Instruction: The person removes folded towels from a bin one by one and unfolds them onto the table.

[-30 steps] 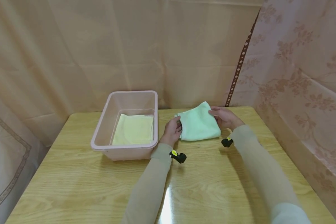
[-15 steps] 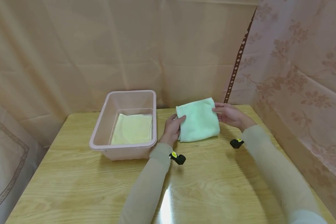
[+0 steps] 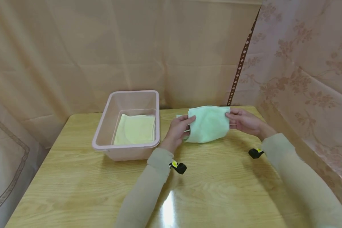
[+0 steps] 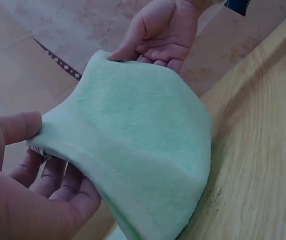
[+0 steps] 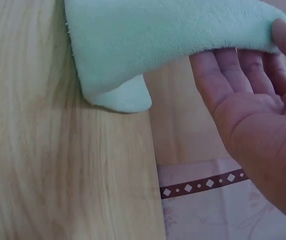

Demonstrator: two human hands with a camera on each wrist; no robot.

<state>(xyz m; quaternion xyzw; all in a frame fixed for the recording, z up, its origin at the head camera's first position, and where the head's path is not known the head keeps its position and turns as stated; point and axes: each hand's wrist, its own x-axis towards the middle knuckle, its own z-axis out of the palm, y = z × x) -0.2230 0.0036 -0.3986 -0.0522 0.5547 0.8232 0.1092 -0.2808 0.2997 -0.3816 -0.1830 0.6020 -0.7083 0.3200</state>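
Note:
A folded mint-green towel [image 3: 209, 125] is held up between my two hands at the back right of the table. My left hand [image 3: 176, 129] pinches its left edge, thumb on top and fingers beneath, as the left wrist view shows. At the upper right corner my right hand [image 3: 246, 123] pinches the towel with the thumb over it and the fingers behind. The towel's lower edge hangs close over the wood, and in the right wrist view a loose flap of the towel [image 5: 125, 95] droops below. Part of the towel's rear layer shows behind my left fingers.
Left of my hands stands a pale pink plastic basin [image 3: 102, 133] with a folded yellow towel [image 3: 135, 129] lying in it. The wooden table [image 3: 216, 183] ends at beige curtains [image 3: 131, 47] behind and a flowered curtain [image 3: 307, 79] at the right.
Both hands keep to the towel. My right hand has moved right, and the towel has shifted right, its top edge now lifted and folding toward me.

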